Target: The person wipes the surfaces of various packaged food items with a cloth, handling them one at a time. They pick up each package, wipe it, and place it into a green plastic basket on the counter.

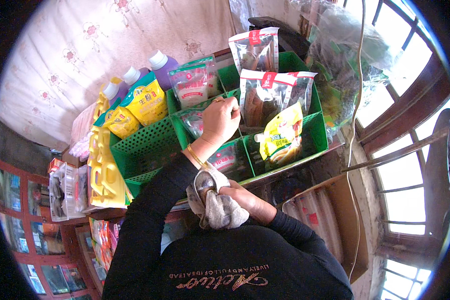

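My left hand (222, 120), with a gold bracelet at the wrist, reaches over the green divided basket (212, 104). Its fingers are curled in by a divider, and whatever they grip is hidden. Close to my chest, my right hand (242, 198) is closed on a crumpled pale cloth (222, 210). A dark, shiny patch shows among the cloth's folds; its kind is unclear. Beside my left hand stand clear pouches (257, 102) with red and white tops. White-filled bags (191, 90) sit in the compartment behind it, and a yellow pouch (283, 135) leans in the front right one.
Left of the basket are yellow bags (146, 100), purple bottles with white caps (160, 62) and a yellow plastic rack (105, 172). A cardboard box (342, 220) stands below on the right. A white cable (355, 115) hangs before the barred window (400, 185).
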`<state>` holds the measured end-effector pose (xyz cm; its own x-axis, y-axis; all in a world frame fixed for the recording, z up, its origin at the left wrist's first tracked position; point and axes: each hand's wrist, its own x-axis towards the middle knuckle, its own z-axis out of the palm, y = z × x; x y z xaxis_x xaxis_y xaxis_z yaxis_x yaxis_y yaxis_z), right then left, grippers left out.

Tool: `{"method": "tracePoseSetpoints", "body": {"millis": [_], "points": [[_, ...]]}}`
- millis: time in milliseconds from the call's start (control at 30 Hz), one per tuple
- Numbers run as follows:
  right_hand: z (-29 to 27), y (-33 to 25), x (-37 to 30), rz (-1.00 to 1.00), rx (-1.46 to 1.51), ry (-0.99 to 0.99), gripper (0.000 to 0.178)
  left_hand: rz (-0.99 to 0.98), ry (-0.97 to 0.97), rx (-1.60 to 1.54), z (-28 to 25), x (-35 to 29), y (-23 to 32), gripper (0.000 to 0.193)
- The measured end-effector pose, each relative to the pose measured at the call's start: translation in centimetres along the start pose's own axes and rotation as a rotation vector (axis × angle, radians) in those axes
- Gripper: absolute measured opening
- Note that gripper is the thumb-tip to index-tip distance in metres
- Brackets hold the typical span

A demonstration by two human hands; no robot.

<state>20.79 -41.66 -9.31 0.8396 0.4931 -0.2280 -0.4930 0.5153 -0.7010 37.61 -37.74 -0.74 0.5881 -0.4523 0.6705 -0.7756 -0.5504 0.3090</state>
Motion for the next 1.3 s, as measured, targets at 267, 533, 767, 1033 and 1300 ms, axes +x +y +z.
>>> {"method": "tracePoseSetpoints", "body": {"millis": [267,533,767,1033,1300], "points": [[0.3,0.3,0.3,-0.030,0.032,-0.066,0.044,0.234,0.161,0.022,0.1,4.9,1.1,0.032],[0.8,0.4,-0.3,-0.020,0.061,-0.096,0.046,0.298,-0.187,0.276,0.1,8.2,0.2,0.011],[0.8,0.3,-0.4,-0.014,-0.004,-0.085,0.046,-0.014,-0.378,0.329,-1.4,7.5,0.1,0.019],[1.0,-0.1,-1.0,-0.016,-0.002,-0.105,0.047,0.168,-0.338,0.253,-1.4,9.0,1.6,0.020],[0.9,-0.3,-1.6,-0.040,-0.008,-0.122,0.045,0.261,-0.351,0.205,4.2,12.2,4.6,0.019]]}}
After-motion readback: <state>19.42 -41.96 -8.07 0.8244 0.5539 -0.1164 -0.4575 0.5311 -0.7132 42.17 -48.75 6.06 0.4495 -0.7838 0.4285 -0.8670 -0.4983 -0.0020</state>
